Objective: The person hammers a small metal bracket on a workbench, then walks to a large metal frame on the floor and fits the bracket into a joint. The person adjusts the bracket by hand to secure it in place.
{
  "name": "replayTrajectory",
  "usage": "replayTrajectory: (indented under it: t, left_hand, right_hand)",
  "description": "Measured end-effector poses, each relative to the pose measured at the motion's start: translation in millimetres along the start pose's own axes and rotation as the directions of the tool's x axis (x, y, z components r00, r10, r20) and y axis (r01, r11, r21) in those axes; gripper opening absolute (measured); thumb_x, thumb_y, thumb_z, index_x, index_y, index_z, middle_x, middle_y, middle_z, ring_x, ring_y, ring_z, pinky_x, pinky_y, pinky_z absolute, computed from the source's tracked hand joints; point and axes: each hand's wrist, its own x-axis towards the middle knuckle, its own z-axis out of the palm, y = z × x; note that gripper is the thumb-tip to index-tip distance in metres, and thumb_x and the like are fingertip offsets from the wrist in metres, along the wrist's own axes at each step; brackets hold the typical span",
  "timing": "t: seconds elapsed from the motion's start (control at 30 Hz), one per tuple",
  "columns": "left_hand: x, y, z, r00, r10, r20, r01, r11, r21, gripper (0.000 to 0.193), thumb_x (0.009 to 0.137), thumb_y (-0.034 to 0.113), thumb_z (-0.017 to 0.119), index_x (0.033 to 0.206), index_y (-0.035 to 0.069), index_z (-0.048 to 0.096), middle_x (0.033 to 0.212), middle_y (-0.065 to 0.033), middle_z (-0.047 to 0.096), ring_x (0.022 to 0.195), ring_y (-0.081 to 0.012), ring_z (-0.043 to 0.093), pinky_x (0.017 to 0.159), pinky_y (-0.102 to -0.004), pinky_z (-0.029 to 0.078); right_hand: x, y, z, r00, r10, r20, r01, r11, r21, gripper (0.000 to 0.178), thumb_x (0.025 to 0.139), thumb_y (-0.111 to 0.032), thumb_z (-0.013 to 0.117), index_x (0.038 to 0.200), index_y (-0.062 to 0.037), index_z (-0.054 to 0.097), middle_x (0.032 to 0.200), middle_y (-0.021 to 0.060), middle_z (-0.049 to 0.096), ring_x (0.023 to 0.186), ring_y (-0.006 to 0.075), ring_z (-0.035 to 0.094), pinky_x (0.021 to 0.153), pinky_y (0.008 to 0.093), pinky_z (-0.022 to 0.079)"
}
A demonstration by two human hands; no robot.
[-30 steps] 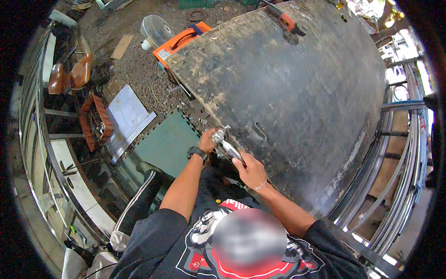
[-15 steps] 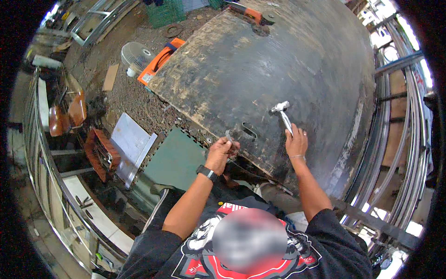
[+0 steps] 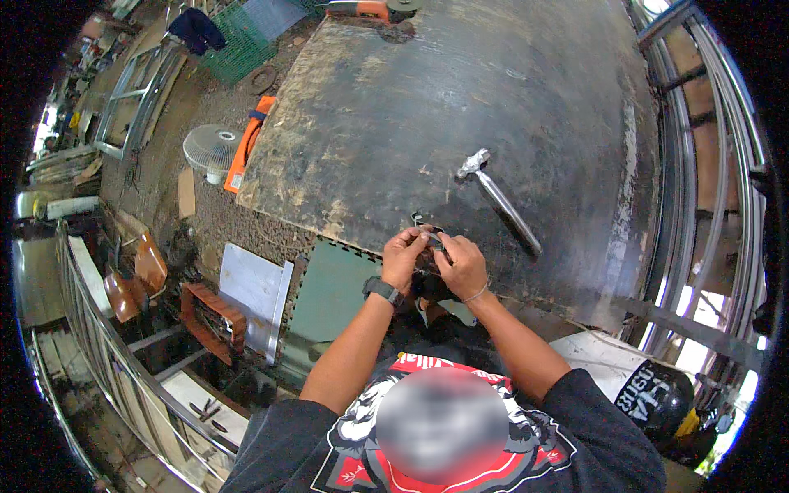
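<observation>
You had the thin metal strip (image 3: pixel 435 239) at the near edge of the counter (image 3: pixel 370 123), the fingers of your left hand (image 3: pixel 401 260) and right hand (image 3: pixel 463 268) closed on it, and because so little surface was pinched, it could perhaps slip and fall over this edge. A small bent metal piece (image 3: pixel 417 218) lay just beyond, partly covered, and might have caught the strip, while the hammer (image 3: pixel 505 206) rested near your right hand, limiting free movement there. Farther away were the orange grinder (image 3: pixel 360 10) and the fan (image 3: pixel 211 149), obstructing nothing.
</observation>
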Motion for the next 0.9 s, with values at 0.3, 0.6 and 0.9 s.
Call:
replayTrajectory:
  t: [0.3,0.6,0.9]
  left_hand:
    - [28,42,-27,0.749,0.539,0.385,-0.512,0.103,0.853,0.060,0.080,0.017,0.083,0.135,0.013,0.062,0.110,-0.0113,0.067,0.099,-0.0342,0.062,0.085,-0.0456,0.048]
    - [51,32,-37,0.745,0.520,0.418,-0.518,0.056,0.853,0.037,0.076,0.024,0.087,0.111,0.017,0.076,0.105,-0.0077,0.067,0.099,-0.0310,0.061,0.083,-0.0462,0.046]
    - [55,28,-44,0.714,0.540,0.445,-0.560,0.059,0.827,0.037,0.078,0.018,0.084,0.114,0.017,0.076,0.107,-0.0066,0.066,0.099,-0.0295,0.060,0.085,-0.0442,0.044]
  right_hand:
    - [23,39,-7,0.980,-0.119,0.157,0.132,0.989,-0.074,0.037,0.088,-0.016,0.073,0.123,-0.0051,0.065,0.104,0.0123,0.064,0.094,0.0327,0.061,0.077,0.0430,0.048]
    - [25,41,2,0.984,-0.010,0.179,0.018,0.999,-0.045,0.035,0.088,-0.017,0.073,0.121,-0.0055,0.067,0.106,0.0122,0.063,0.097,0.0334,0.061,0.083,0.0441,0.048]
    - [18,31,5,0.983,0.101,0.150,-0.094,0.994,-0.055,0.037,0.086,-0.018,0.077,0.120,-0.0072,0.069,0.107,0.0123,0.065,0.103,0.0338,0.062,0.088,0.0447,0.047]
